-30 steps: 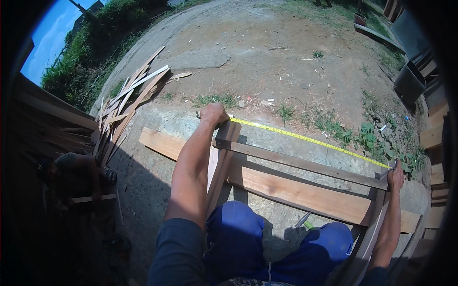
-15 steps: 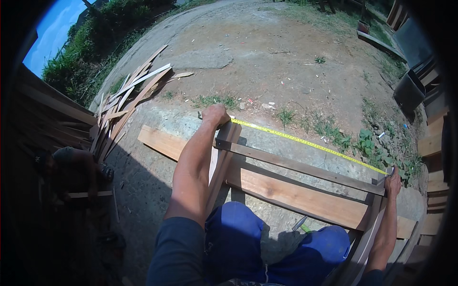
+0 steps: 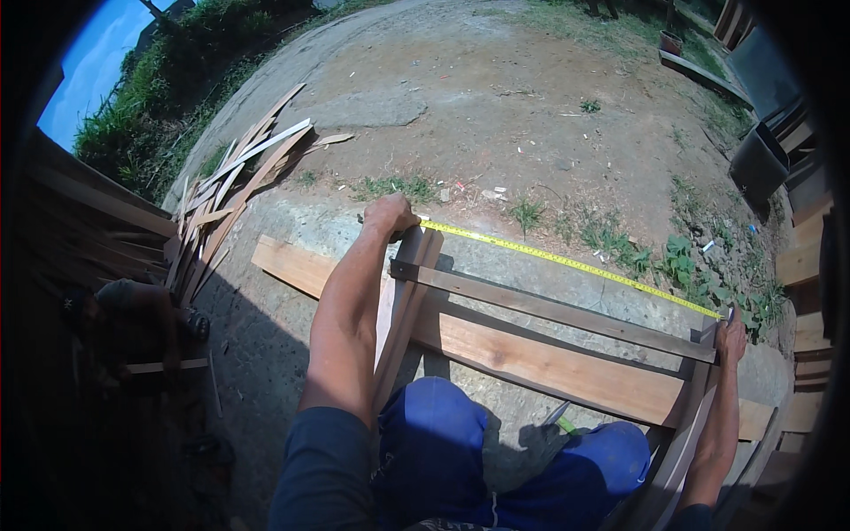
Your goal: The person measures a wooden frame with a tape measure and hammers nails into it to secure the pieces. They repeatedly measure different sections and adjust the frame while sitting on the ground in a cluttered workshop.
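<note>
Gripping taut tape (image 3: 567,259) in left hand (image 3: 390,214) and right hand (image 3: 731,339), just beyond crossbar (image 3: 549,309) spanning 2 beams (image 3: 410,305).

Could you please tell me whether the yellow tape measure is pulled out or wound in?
It is pulled out: a long stretch of yellow tape spans from the left hand to the right hand.

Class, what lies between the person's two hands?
In the head view, a yellow tape measure blade stretches from the left hand across to the right hand.
</note>
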`<state>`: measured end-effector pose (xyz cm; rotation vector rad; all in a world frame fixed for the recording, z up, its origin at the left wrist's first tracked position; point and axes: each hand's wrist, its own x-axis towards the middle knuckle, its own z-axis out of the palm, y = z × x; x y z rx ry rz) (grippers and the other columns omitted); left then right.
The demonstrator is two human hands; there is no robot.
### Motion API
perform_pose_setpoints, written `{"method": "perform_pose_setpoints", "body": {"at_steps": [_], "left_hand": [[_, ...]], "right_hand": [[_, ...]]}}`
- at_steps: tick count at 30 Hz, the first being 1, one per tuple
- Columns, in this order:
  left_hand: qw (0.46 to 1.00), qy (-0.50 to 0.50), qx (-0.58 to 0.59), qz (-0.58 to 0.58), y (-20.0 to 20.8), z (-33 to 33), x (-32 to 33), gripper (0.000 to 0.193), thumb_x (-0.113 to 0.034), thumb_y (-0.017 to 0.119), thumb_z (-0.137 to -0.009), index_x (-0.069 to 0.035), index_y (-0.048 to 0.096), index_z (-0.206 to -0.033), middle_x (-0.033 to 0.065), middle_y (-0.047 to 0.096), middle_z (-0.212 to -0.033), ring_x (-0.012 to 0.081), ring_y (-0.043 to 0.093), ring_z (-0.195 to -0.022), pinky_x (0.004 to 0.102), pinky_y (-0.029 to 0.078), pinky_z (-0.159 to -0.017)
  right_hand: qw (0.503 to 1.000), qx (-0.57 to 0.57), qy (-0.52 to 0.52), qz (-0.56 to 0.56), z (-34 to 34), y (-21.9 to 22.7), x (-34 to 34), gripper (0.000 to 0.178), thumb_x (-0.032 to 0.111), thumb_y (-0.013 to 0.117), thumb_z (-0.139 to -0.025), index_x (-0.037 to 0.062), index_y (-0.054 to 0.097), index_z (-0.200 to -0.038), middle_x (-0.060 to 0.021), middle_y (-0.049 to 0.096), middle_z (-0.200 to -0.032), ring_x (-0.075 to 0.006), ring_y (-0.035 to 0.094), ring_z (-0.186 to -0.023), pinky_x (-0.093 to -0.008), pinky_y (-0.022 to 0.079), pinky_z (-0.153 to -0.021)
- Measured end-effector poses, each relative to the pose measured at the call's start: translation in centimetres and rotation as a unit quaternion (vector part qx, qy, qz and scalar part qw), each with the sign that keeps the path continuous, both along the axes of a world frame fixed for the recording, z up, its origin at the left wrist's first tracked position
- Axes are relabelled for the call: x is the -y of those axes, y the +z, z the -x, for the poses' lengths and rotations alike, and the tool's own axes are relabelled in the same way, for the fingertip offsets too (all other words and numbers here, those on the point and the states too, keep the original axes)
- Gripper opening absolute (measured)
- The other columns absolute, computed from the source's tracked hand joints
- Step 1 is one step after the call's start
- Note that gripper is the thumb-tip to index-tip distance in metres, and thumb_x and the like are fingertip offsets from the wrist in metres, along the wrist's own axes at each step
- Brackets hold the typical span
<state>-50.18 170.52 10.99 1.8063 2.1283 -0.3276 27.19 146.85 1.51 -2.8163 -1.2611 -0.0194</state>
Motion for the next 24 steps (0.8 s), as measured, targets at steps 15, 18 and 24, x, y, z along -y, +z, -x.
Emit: {"method": "perform_pose_setpoints", "body": {"at_steps": [15,18,24], "left_hand": [[1.000,0.004,0.019,0.014,0.1,0.3,-0.1,0.037,-0.043,0.073,-0.084,-0.014,0.077,-0.106,0.0111,0.075,-0.108,0.0283,0.071,-0.104,0.0414,0.054,-0.090],[1.000,0.004,0.009,0.012,-0.2,0.2,-0.1,0.036,-0.042,0.073,-0.084,-0.014,0.077,-0.106,0.0111,0.075,-0.107,0.0283,0.071,-0.103,0.0416,0.054,-0.089],[0.999,0.021,0.029,0.018,-0.3,0.8,0.4,0.034,-0.040,0.074,-0.084,-0.013,0.077,-0.104,0.0105,0.076,-0.101,0.0272,0.072,-0.097,0.0414,0.055,-0.085]], "right_hand": [[0.999,0.022,0.033,0.004,1.3,1.9,-0.8,0.043,0.030,0.055,-0.094,0.0137,0.051,-0.133,-0.0243,0.068,-0.114,-0.0437,0.064,-0.106,-0.0527,0.049,-0.090],[0.999,0.018,0.030,-0.002,1.2,2.0,-0.7,0.040,0.029,0.055,-0.094,0.0156,0.052,-0.132,-0.0234,0.068,-0.113,-0.0424,0.065,-0.106,-0.0521,0.049,-0.089],[0.998,0.053,0.027,-0.001,2.0,1.6,-1.0,0.038,0.029,0.054,-0.095,0.0162,0.052,-0.131,-0.0236,0.068,-0.111,-0.0434,0.065,-0.104,-0.0529,0.050,-0.086]]}}
